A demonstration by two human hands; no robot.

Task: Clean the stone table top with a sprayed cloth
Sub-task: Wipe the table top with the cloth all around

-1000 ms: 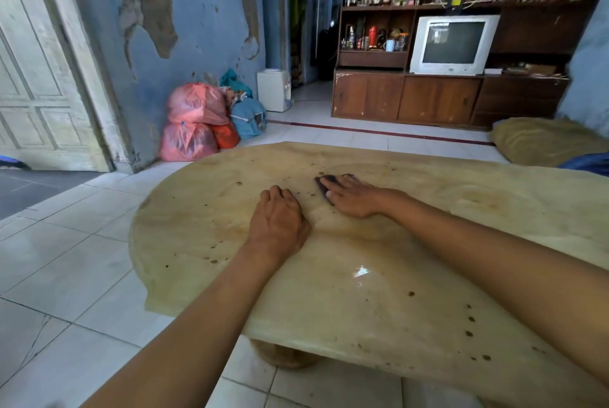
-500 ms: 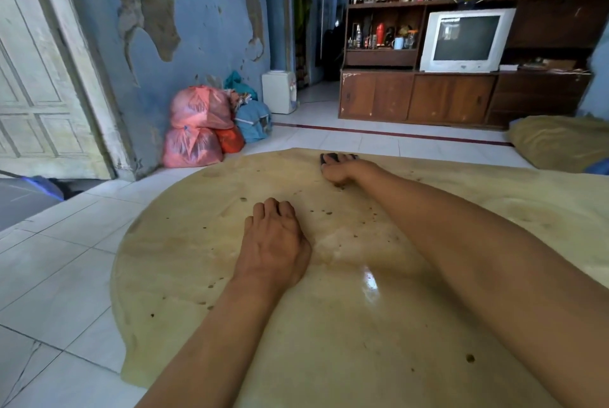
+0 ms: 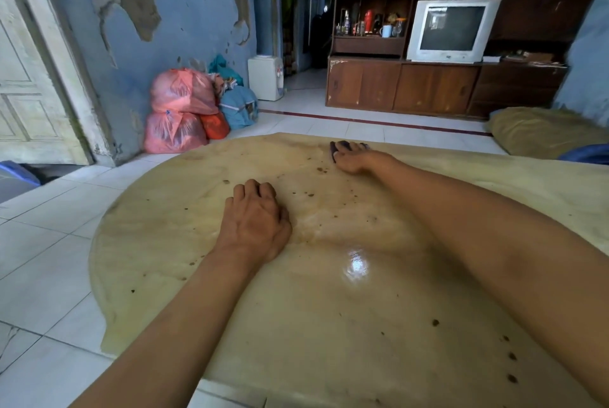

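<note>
A beige stone table top (image 3: 329, 325), rounded at the left end and dotted with small dark specks, fills the lower view. My right hand (image 3: 354, 159) is stretched to the table's far edge, pressing down on a small dark cloth (image 3: 339, 145) that shows only past the fingertips. My left hand (image 3: 253, 223) rests knuckles-up near the middle of the top, fingers curled under, with nothing visible in it. A wet glossy patch (image 3: 356, 264) shines between my two forearms.
White floor tiles (image 3: 49, 259) surround the table. Pink and blue plastic bags (image 3: 184, 108) lean on the peeling blue wall at left. A wooden cabinet (image 3: 428, 84) with a television (image 3: 451, 30) stands at the back, an olive cushion (image 3: 540, 131) at right.
My right hand has slid the cloth away from me, from the middle of the top to the far edge. My left hand stayed roughly in place and curled its fingers.
</note>
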